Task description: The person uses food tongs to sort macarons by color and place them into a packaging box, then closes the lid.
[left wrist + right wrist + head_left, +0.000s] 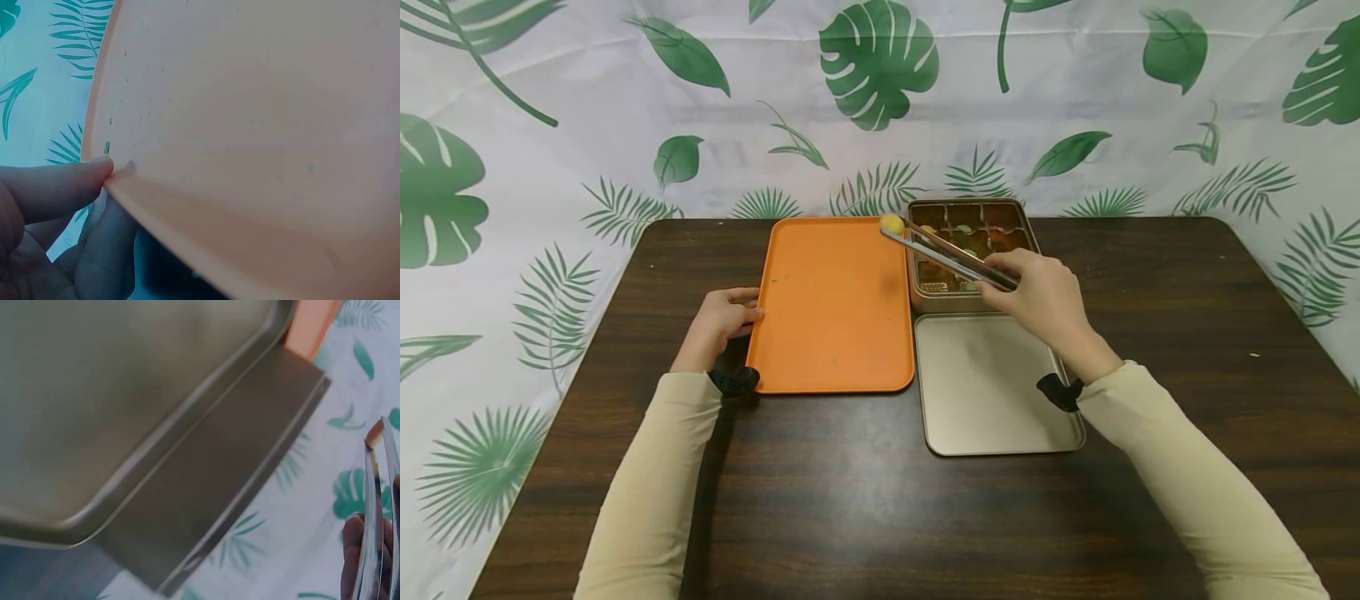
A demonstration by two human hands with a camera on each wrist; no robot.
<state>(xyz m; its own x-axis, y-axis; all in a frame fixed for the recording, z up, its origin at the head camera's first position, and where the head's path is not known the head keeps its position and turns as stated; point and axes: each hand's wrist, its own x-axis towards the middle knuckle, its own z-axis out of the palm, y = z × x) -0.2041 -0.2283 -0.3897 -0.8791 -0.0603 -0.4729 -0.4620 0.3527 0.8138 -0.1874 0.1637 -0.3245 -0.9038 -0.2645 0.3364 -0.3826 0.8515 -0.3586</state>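
My right hand (1037, 296) grips a pair of metal tongs (951, 257) above a gold compartment box (917, 271). Between the tong tips is a small round yellow piece (891, 223), over the upper right corner of an orange tray (835, 308). The right wrist view shows the tongs (373, 531) at its right edge, with the piece at their tips. At the tray's left edge, my left hand (722, 321) pinches the rim between thumb and fingers. The left wrist view shows the thumb (69, 187) on top of that rim and the fingers below it.
Several colourful pieces lie in the box's compartments. In front of the box lies a flat gold lid (992, 383), its left side close to the orange tray. Small green crumbs dot the tray. A leaf-patterned cloth (760, 108) hangs behind the dark wooden table (850, 492).
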